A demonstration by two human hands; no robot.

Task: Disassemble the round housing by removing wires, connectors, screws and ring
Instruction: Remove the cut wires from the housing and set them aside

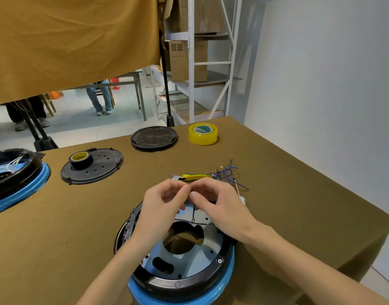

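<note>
The round housing (180, 258) sits at the near edge of the counter (277, 216), open side up, with a blue band around its outside, a black rim and a pale metal plate inside that has a large round hole. A thin blue wire (193, 213) rises from the plate. Both hands hover over the housing's far side: the left hand (160, 208) and the right hand (217, 205) each have fingers curled, their fingertips meeting and pinching the top of that wire.

Just beyond the hands lies a loose pile of removed wires (224, 172), blue strands with brass connectors and a yellow-green lead. Toward the far edge rest a black round cover (154, 137) and a yellow tape roll (203, 133). Further left, a black perforated cover (94, 167) carries a small dark tape roll (81, 159). At the left edge stands a second housing (15, 175) with wires inside.
</note>
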